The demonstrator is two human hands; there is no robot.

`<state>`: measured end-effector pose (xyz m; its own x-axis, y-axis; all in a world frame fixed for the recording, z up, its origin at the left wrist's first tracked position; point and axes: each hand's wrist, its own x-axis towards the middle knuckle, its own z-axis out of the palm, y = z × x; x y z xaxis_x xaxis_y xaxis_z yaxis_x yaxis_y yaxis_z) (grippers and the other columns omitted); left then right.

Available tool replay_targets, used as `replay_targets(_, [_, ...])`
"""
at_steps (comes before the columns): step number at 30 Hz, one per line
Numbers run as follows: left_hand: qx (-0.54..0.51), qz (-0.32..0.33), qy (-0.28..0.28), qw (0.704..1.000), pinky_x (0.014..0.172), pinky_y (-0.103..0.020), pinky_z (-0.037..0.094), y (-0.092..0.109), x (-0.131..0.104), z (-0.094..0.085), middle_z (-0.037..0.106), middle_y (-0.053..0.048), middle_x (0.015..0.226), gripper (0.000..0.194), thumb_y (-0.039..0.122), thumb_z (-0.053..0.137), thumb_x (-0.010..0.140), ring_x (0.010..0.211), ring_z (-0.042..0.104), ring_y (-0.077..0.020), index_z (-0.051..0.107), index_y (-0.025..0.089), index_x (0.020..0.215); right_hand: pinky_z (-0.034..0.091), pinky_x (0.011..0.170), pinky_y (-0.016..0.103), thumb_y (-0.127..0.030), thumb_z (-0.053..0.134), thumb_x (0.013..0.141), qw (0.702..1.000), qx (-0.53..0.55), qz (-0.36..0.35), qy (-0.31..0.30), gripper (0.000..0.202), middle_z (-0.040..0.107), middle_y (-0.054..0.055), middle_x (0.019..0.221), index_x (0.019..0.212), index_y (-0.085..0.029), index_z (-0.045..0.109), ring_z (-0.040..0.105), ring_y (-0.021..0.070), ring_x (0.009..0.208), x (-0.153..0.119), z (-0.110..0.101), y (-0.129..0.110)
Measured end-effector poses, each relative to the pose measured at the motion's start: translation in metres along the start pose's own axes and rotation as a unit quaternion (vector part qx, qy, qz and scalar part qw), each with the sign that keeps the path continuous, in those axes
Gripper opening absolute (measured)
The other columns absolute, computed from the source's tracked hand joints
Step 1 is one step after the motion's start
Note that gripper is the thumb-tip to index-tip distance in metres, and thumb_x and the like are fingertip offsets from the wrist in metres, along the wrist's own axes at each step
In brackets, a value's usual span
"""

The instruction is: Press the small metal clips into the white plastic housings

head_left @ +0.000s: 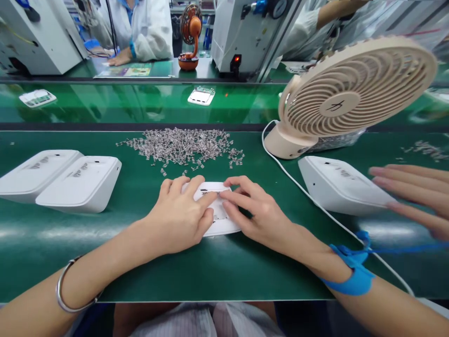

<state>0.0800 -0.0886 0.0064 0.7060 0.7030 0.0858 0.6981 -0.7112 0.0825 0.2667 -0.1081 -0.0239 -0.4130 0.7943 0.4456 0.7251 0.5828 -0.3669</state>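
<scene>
A white plastic housing (220, 223) lies on the green table between my hands. My left hand (182, 210) rests over its left side, fingers spread, with the index fingertip near small metal pieces in the slot. From the right, my right hand (257, 208) reaches onto the housing; its thumb and index finger come together at the same slot, and whatever they pinch is too small to make out. Behind the housing lies a pile of small metal clips (185, 146).
Two white housings (80, 182) stand at left, another (340, 182) at right beside another person's hand (421, 192). A beige fan (291, 138) with a white cable (315, 201) stands right of the pile. Circuit boards in white shells (201, 96) lie on the strip behind.
</scene>
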Motion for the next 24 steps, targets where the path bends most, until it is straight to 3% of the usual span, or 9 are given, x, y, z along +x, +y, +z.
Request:
replay_targets(4, [-0.005, -0.003, 0.011, 1.0, 0.082, -0.055, 0.035, 0.002, 0.0, 0.001, 0.049, -0.016, 0.125, 0.04, 0.027, 0.03, 0.088, 0.107, 0.045, -0.0373, 0.058, 0.021, 0.117, 0.046, 0.076, 0.04, -0.016, 0.044, 0.084, 0.999, -0.048, -0.017, -0.014, 0.018, 0.053, 0.014, 0.102, 0.091, -0.015, 0.061, 0.052, 0.0214, 0.09, 0.0, 0.0, 0.0])
replay_targets(7, [0.003, -0.008, 0.027, 1.0, 0.081, -0.055, 0.036, 0.002, -0.002, 0.002, 0.05, -0.017, 0.124, 0.04, 0.027, 0.03, 0.088, 0.106, 0.046, -0.038, 0.061, 0.017, 0.112, 0.046, 0.08, 0.039, -0.018, 0.047, 0.083, 1.0, 0.026, 0.015, -0.003, 0.017, 0.053, 0.013, 0.105, 0.093, -0.017, 0.061, 0.053, 0.0214, 0.097, 0.0, 0.003, 0.004])
replay_targets(11, [0.001, -0.01, 0.052, 0.999, 0.083, -0.053, 0.036, 0.002, -0.003, 0.005, 0.052, -0.017, 0.124, 0.04, 0.028, 0.03, 0.089, 0.11, 0.045, -0.0371, 0.065, 0.014, 0.102, 0.048, 0.072, 0.032, -0.016, 0.051, 0.076, 0.983, 0.14, 0.113, 0.033, 0.017, 0.057, 0.007, 0.095, 0.092, -0.019, 0.057, 0.057, 0.0167, 0.084, 0.004, 0.012, 0.007])
replay_targets(15, [-0.009, -0.003, 0.063, 0.998, 0.083, -0.051, 0.037, 0.001, -0.002, 0.006, 0.055, -0.015, 0.122, 0.039, 0.028, 0.03, 0.09, 0.108, 0.048, -0.0344, 0.064, 0.014, 0.101, 0.047, 0.066, 0.031, -0.019, 0.052, 0.072, 0.965, 0.159, 0.203, 0.043, 0.024, 0.06, 0.003, 0.088, 0.095, -0.019, 0.058, 0.056, 0.0147, 0.072, 0.01, 0.018, 0.007])
replay_targets(24, [0.004, -0.003, 0.071, 0.997, 0.086, -0.051, 0.037, 0.002, -0.002, 0.007, 0.056, -0.015, 0.122, 0.039, 0.032, 0.033, 0.089, 0.111, 0.048, -0.035, 0.064, 0.012, 0.099, 0.045, 0.057, 0.026, -0.02, 0.053, 0.073, 0.964, 0.169, 0.201, 0.046, 0.016, 0.059, 0.002, 0.079, 0.087, -0.019, 0.061, 0.053, 0.0115, 0.064, 0.013, 0.018, 0.006])
